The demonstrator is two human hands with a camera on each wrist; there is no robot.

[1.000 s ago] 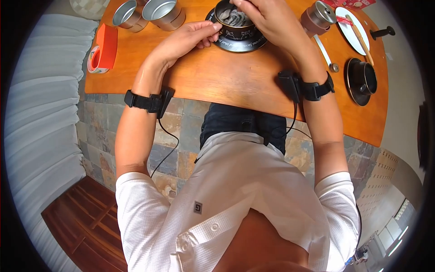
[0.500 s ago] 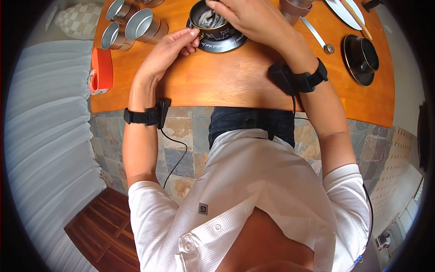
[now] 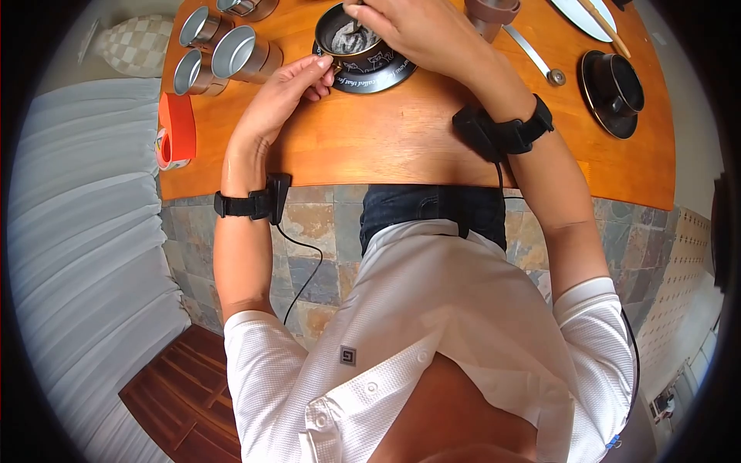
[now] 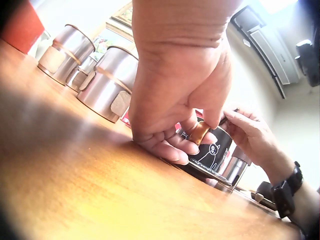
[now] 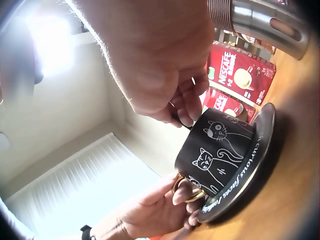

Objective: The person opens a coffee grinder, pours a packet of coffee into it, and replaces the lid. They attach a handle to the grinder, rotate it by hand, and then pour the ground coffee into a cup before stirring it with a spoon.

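White gathered curtains (image 3: 85, 193) line the room's left side, and brown and grey stone tiles (image 3: 312, 216) cover the floor. A glossy orange-brown wooden counter (image 3: 401, 147) reaches the person's waist. On its left stand several silvery metal cups with tan bands (image 3: 235, 58); in the right wrist view, red cardboard coffee boxes (image 5: 245, 70) show beyond the work.

The right hand (image 3: 421, 35) is poised above the cup's mouth and the left hand (image 3: 282, 96) is at its side. Between them, on the counter, lies a round black saucer with white lettering (image 3: 370, 81), bearing an upright black cup with white line-drawn cats (image 5: 215, 147). The left fingers pinch its small golden handle (image 5: 177, 186); the right fingers pinch a thin dark utensil (image 5: 182, 122) that reaches into pale greyish contents, its tip hidden.

A broad or hurried stroke could slop those contents over the rim onto saucer and wood. Since the left hand steadies the cup by its handle alone, a hard push against the opposite wall might slide it off centre or tip it, and a sideways tug could do likewise.
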